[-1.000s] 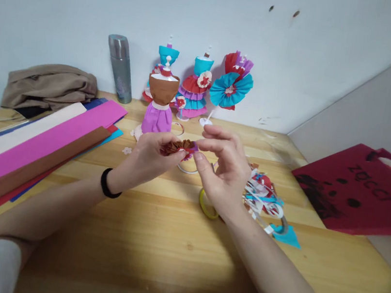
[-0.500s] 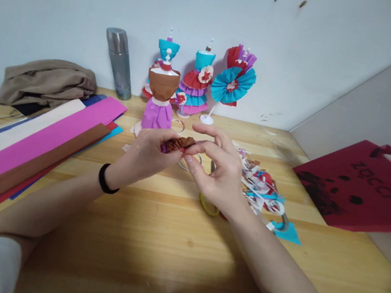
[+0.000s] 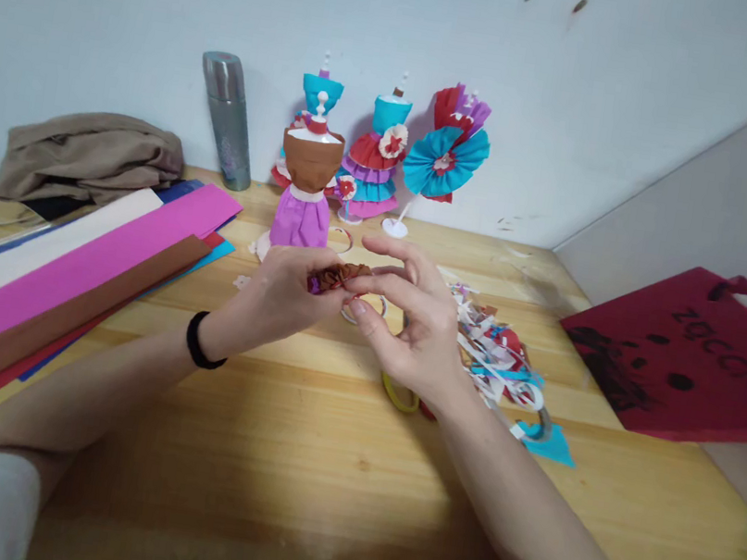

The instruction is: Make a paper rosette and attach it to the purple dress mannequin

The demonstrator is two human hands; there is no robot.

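My left hand point(image 3: 287, 295) is closed around a gathered brown crepe paper ruffle point(image 3: 343, 274) with a purple part at its left end. The fingers of my right hand point(image 3: 407, 313) are bent at the ruffle's right edge, fingertips pressed to it and the thumb just below. A small red spot shows at that edge; my fingers partly hide it. Behind my hands stands a small dress form point(image 3: 310, 163) in a brown top and purple skirt. Under my right hand lie yellow-handled scissors point(image 3: 402, 398), partly covered, and near the fingers a roll of tape point(image 3: 376, 304).
Crepe paper strips point(image 3: 86, 275) lie at left, near a brown cloth point(image 3: 89, 158) and a flask point(image 3: 227, 122). Behind stand more dressed forms point(image 3: 386, 146) and a blue paper flower point(image 3: 445, 162). Paper scraps point(image 3: 503, 355) and a red bag point(image 3: 692, 356) are at right.
My right fingertips have shifted slightly left over the ruffle's edge, and the red spot there is more covered. My left hand keeps its hold, almost still.
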